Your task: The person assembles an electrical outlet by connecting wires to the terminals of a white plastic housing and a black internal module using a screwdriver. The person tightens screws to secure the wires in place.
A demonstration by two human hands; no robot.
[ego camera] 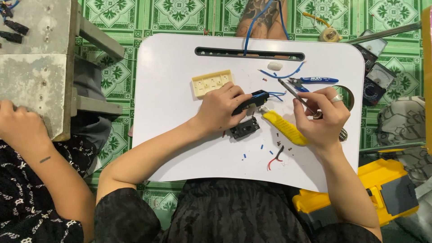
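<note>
My left hand (pixel 221 110) presses down on a small black plastic part (pixel 252 100) with thin blue wires (pixel 275 95) coming out of it, on a white lap tray (pixel 180 90). My right hand (pixel 325 117) holds a slim metal tool (pixel 294 93) like a pen, its tip pointing toward the blue wires. A yellow utility knife (pixel 284 128) lies under that hand. A second black part (pixel 245 128) sits just below my left hand. A cream plastic plate (pixel 212 83) with square holes lies above it.
Blue-handled cutters (pixel 312 80), a loose blue wire (pixel 282 74), a white lump (pixel 275 65) and red-black wire scraps (pixel 275 158) lie on the tray. Another person's hand (pixel 20 126) rests on a grey block (pixel 36 63) at left. Meters (pixel 375 81) and a yellow case (pixel 382 189) sit at right.
</note>
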